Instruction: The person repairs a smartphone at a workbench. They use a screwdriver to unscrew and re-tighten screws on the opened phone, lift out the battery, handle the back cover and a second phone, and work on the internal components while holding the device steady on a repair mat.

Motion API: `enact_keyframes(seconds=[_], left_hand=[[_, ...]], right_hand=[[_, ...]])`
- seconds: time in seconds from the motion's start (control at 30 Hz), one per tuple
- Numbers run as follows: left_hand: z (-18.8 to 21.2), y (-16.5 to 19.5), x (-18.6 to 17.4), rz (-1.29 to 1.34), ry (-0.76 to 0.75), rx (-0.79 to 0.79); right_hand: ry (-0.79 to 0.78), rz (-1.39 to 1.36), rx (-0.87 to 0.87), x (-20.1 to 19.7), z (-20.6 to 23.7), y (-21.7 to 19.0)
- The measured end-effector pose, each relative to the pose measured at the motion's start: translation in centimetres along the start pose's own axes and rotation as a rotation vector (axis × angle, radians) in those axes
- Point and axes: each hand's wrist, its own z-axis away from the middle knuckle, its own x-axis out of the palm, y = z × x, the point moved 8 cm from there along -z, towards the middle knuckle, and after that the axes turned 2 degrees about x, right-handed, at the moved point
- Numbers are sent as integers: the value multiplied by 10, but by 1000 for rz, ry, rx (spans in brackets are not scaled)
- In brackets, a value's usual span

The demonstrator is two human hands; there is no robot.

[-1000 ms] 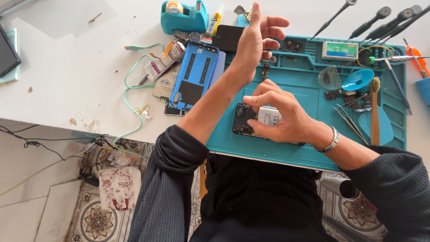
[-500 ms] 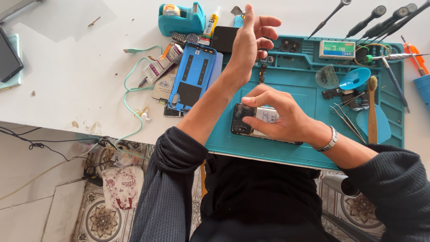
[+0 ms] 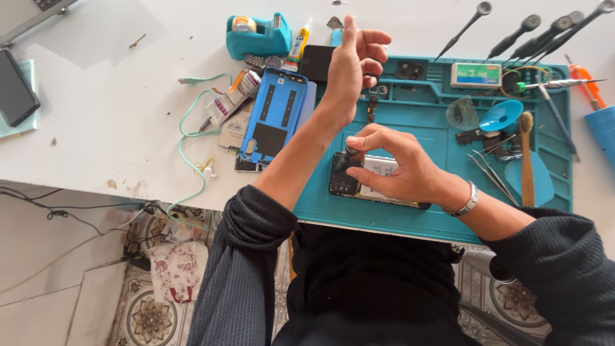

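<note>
Lying flat on the teal silicone repair mat (image 3: pixel 410 128), the opened black smartphone with its back removed (image 3: pixel 349 182) has its long axis running left-right along the mat's near edge, camera end to the left. The right hand (image 3: pixel 397 166) is curled over it, fingertips pinched on a small part at the camera end. The left hand (image 3: pixel 355 61) is raised above the mat, palm side-on, fingers loosely bent; whether it holds anything cannot be told. The blue plastic back cover (image 3: pixel 275 112) lies inside-up just beside the mat's left edge. The white bench (image 3: pixel 115 96) also carries a teal tape dispenser (image 3: pixel 256 35) and a pale green cable (image 3: pixel 189 138). Patterned floor tiles (image 3: pixel 150 320) show below the bench.
</note>
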Motion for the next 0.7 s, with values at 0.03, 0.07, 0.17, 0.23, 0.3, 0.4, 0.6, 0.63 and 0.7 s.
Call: enact_keyframes(seconds=[0.03,0.07,0.17,0.23,0.3,0.4,0.6,0.63,0.7], left_hand=[[-1,1,-2,5,10,3],[-1,1,-4,11,16,3],[-6,-1,-4,40,27,-3],[-6,-2,-5,46,33,-7],[-6,-3,-6,44,32,2],[-7,-5,-8,42,41,-15],[-3,5,-7,13,18,102],[-4,12,-6,-1,15,151],[-3,28,-8,-28,20,243]], right_hand=[[3,-2,-17,1,0,-1],[8,-2,-30,1,0,-2],[-7,-51,-42,-1,0,-4],[-15,-77,-27,0,0,-4],[-16,-64,-1,0,0,-2],[-10,-67,-14,-1,0,-2],[14,-37,-1,3,7,0],[19,-24,-36,4,7,-4],[23,-5,-104,8,8,-14]])
